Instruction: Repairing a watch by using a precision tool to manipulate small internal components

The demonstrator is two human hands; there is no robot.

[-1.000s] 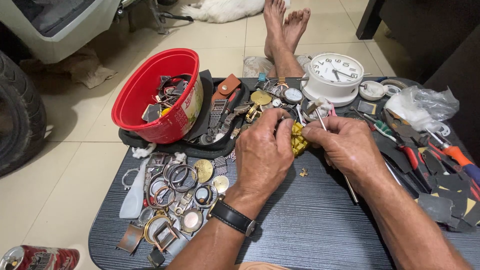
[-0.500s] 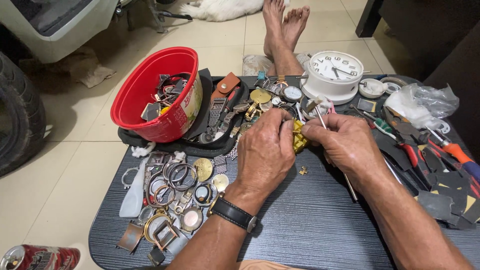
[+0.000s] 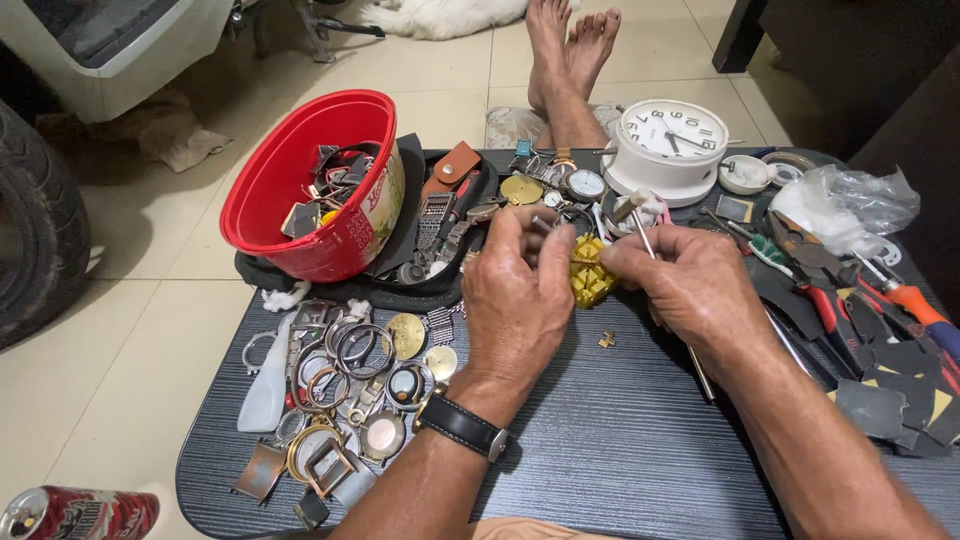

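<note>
My left hand [image 3: 520, 290] and my right hand [image 3: 685, 285] meet over the middle of a dark low table [image 3: 620, 450]. Between them sits a small yellow ridged block [image 3: 588, 272], gripped by the fingertips of my left hand. My right hand pinches a thin metal tool with a pale handle [image 3: 640, 225] whose tip points at the block. A long thin rod [image 3: 700, 372] sticks out below my right hand. A black wristwatch [image 3: 462, 428] is on my left wrist. A tiny brass piece [image 3: 606, 340] lies on the table under the hands.
A red bowl of watch parts [image 3: 320, 185] stands at the back left on a black tray. Loose watch cases and rings [image 3: 350, 370] lie at the left. A white clock [image 3: 668, 145] stands behind; pliers and screwdrivers [image 3: 860, 300] lie right. Someone's bare feet [image 3: 570, 50] rest beyond the table.
Both hands have stayed together over the yellow block, shifting only slightly; the thin tool in my right hand has tilted a little.
</note>
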